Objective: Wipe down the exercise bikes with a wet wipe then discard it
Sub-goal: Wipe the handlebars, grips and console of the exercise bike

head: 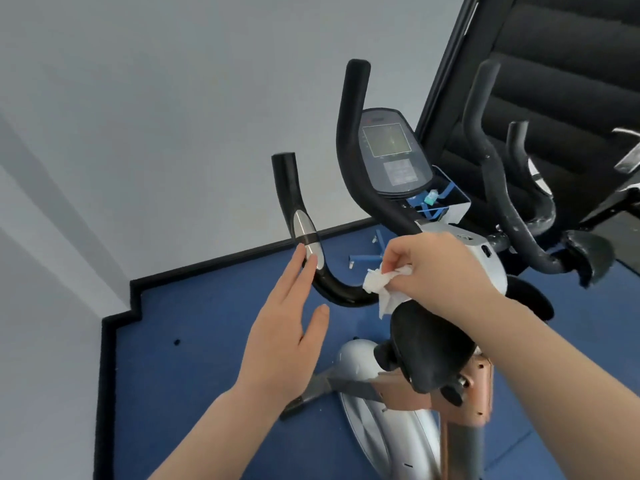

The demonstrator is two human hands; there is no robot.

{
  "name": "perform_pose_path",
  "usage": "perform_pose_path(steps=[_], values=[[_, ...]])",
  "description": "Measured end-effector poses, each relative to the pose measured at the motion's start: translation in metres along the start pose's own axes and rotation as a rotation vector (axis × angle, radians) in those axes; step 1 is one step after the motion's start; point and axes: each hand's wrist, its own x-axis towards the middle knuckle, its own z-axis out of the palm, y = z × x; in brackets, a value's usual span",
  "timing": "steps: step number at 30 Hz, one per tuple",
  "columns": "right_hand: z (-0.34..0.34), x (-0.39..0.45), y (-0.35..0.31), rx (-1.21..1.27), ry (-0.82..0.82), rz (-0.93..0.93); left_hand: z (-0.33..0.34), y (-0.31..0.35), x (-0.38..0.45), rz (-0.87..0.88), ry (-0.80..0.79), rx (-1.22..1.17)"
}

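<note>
A silver exercise bike point(367, 362) stands below me with black curved handlebars, a console point(391, 154) and a black saddle point(429, 341). My right hand point(440, 268) pinches a crumpled white wet wipe point(384, 289) just above the saddle's nose, beside the lower bend of the left handlebar point(304, 233). My left hand point(287, 327) is flat with fingers spread, its fingertips touching the silver sensor strip on that handlebar. It holds nothing.
A second bike's worn black handlebars point(498, 188) rise at the right before a dark padded panel point(561, 81). A clear box with blue items point(446, 199) sits behind the console. Blue floor matting point(194, 341) meets a grey wall point(156, 116) on the left.
</note>
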Motion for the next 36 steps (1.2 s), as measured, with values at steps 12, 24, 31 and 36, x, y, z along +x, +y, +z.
perform_pose_path(steps=[12, 24, 31, 36], values=[[0.005, -0.091, -0.017, 0.243, 0.154, -0.144, 0.011, 0.038, -0.069, -0.074, 0.198, 0.060], [0.061, -0.207, 0.026, 0.091, 0.055, -0.046, 0.022, 0.027, -0.182, -0.132, 0.056, 0.343], [0.072, -0.292, 0.034, 0.046, 0.090, 0.137, 0.015, 0.032, -0.241, -0.052, -0.057, 0.438], [0.084, -0.365, 0.035, 0.071, 0.134, 0.287, 0.015, 0.033, -0.300, -0.057, -0.128, 0.416]])
